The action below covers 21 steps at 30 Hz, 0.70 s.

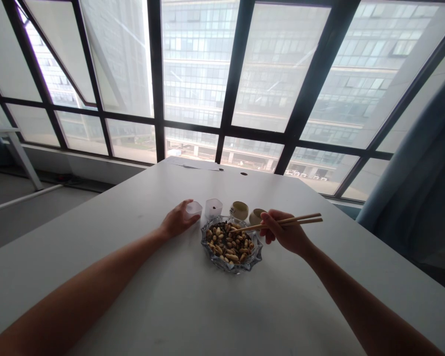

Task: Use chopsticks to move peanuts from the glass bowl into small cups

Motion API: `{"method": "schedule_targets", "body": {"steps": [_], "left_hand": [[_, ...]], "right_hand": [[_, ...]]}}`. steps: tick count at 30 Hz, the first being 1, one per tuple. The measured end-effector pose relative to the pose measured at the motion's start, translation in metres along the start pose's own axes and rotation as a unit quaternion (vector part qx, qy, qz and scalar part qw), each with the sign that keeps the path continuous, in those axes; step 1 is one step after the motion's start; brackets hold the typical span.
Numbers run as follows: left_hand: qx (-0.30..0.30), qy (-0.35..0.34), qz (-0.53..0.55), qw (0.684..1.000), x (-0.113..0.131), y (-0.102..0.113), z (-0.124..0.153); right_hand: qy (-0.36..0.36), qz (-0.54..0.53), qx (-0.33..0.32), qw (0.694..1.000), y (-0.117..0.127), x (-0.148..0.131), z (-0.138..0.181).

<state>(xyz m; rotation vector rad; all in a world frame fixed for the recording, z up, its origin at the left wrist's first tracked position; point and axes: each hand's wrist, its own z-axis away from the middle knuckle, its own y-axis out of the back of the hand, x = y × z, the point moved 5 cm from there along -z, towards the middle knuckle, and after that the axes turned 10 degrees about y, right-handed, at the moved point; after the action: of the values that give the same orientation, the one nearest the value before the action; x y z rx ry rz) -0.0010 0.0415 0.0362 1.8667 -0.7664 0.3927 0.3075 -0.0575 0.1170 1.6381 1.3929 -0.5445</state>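
My left hand (180, 219) is wrapped round a small translucent plastic cup (193, 209) standing on the white table. Between the fingers of my right hand (284, 230) is a pair of wooden chopsticks (300, 218), their tips down among the nuts. A clear glass bowl (233, 268) with a jagged rim holds peanuts (233, 257), other nuts and dark seeds. Whether the tips pinch anything is too small to tell. Behind the bowl stands a second translucent cup (213, 208) with a dark bit in it. Two olive-coloured cups (239, 211) stand to its right, the farther one partly hidden by my right hand.
The white table (193, 306) reaches forward to a wall of large windows. Some paper (193, 164) lies at its far end, near two dark round holes. A blue-grey curtain (415, 163) hangs at the right, and another white table (2, 131) stands at the left.
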Motion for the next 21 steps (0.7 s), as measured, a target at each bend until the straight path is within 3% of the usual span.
{"method": "schedule_targets", "body": {"steps": [8, 15, 21], "left_hand": [[-0.009, 0.004, -0.008, 1.0, 0.001, 0.0, 0.0], [-0.012, 0.004, -0.008, 1.0, -0.001, -0.002, 0.0], [-0.01, -0.003, -0.004, 1.0, 0.0, -0.001, 0.0]], "right_hand": [[-0.069, -0.112, 0.1, 0.986, 0.005, 0.013, -0.004], [-0.093, -0.125, 0.092, 0.983, 0.001, 0.018, -0.003], [-0.017, -0.045, 0.048, 0.998, -0.001, 0.003, -0.002]]}}
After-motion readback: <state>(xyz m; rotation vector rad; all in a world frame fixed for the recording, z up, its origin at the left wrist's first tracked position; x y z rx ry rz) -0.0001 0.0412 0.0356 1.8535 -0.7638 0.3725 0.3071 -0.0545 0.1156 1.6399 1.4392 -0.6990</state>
